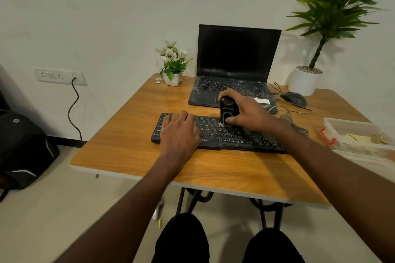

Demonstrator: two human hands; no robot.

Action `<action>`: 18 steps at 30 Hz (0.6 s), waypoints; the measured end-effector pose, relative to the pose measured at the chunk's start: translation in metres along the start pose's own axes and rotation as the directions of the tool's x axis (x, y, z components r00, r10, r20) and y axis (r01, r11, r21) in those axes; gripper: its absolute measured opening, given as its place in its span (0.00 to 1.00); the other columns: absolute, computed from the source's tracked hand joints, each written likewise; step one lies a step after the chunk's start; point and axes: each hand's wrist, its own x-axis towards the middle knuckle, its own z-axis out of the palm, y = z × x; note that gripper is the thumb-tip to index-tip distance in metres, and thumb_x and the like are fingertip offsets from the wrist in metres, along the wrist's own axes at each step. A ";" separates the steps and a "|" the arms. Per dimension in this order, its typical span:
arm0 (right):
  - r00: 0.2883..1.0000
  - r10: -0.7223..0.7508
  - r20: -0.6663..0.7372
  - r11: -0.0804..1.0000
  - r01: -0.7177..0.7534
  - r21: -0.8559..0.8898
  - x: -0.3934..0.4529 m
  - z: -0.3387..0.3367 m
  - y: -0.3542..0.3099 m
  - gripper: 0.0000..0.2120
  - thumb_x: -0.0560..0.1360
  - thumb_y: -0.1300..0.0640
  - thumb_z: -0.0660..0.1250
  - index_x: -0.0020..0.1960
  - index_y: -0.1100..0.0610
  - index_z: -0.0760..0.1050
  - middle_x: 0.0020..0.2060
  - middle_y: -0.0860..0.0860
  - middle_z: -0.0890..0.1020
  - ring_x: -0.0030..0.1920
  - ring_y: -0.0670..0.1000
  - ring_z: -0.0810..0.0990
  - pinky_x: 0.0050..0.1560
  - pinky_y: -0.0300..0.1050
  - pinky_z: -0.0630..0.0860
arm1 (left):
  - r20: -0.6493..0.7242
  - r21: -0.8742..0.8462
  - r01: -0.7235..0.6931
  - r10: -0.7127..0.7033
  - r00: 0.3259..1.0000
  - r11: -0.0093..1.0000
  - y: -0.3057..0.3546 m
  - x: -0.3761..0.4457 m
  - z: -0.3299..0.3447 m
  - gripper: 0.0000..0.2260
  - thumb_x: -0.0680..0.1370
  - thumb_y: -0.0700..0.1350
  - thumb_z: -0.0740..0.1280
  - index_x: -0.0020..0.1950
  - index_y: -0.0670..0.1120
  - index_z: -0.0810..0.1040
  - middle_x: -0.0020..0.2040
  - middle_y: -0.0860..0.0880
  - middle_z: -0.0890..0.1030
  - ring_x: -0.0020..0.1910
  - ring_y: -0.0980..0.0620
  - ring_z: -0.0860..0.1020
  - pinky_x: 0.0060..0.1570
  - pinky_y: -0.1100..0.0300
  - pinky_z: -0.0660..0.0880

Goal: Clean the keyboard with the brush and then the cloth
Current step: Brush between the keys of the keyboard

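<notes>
Brushing step judged in hand. Black keyboard [215, 134] lies on wooden table [128, 147], steadied by flat left hand [178, 132]. Black brush [228, 111] gripped upright by right hand [243, 113], apparently pressed on middle keys; bristles hidden. Next: sweep along rows, cloth after.

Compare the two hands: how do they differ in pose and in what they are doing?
The left hand lies flat with straight fingers on the left end of the keyboard; the right hand curls round an upright black brush. The left holds nothing; the right holds the tool over the middle keys. Both hands are bare and over the keyboard.
</notes>
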 end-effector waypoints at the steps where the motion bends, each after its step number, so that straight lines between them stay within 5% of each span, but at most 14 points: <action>1: 1.000 0.010 -0.017 1.000 -0.011 -0.028 0.000 0.000 0.000 0.35 0.74 0.62 0.76 0.72 0.40 0.63 0.63 0.57 0.77 0.53 0.54 0.81 0.43 0.49 0.86 | 0.006 0.003 0.002 -0.002 1.000 1.000 0.000 0.001 0.000 0.12 0.84 0.49 0.58 0.56 0.47 0.80 0.54 0.48 0.81 0.55 0.47 0.78 0.68 0.46 0.70; 7: 1.000 -0.024 -0.003 1.000 0.024 0.005 -0.006 -0.002 -0.002 0.35 0.74 0.62 0.76 0.71 0.40 0.64 0.63 0.56 0.76 0.55 0.56 0.82 0.43 0.51 0.86 | 0.010 0.022 -0.002 0.001 1.000 1.000 0.000 -0.001 0.000 0.13 0.84 0.49 0.59 0.57 0.47 0.81 0.55 0.47 0.81 0.55 0.46 0.79 0.70 0.45 0.70; 10: 0.999 0.015 -0.048 0.997 -0.019 -0.073 -0.010 -0.010 0.004 0.36 0.75 0.63 0.75 0.74 0.44 0.62 0.64 0.58 0.77 0.55 0.53 0.80 0.42 0.44 0.83 | 0.014 0.022 0.003 -0.004 1.000 1.000 0.001 0.000 -0.001 0.13 0.85 0.49 0.58 0.58 0.46 0.81 0.55 0.47 0.82 0.56 0.46 0.79 0.71 0.44 0.69; 14: 0.999 0.023 -0.036 0.997 -0.021 0.077 -0.022 -0.009 0.011 0.34 0.75 0.62 0.75 0.72 0.42 0.64 0.64 0.53 0.75 0.57 0.52 0.80 0.44 0.46 0.85 | 0.013 0.022 -0.001 0.000 1.000 1.000 0.000 0.000 -0.001 0.14 0.85 0.49 0.57 0.58 0.47 0.81 0.56 0.47 0.81 0.56 0.47 0.79 0.71 0.44 0.69; 18: 0.997 0.025 -0.070 1.000 -0.026 -0.013 -0.024 -0.012 0.011 0.34 0.75 0.63 0.74 0.73 0.43 0.64 0.62 0.56 0.76 0.53 0.53 0.81 0.41 0.46 0.85 | 0.023 0.034 0.007 -0.008 1.000 0.999 0.001 -0.001 -0.001 0.14 0.85 0.49 0.57 0.58 0.47 0.81 0.56 0.47 0.82 0.56 0.47 0.79 0.71 0.43 0.69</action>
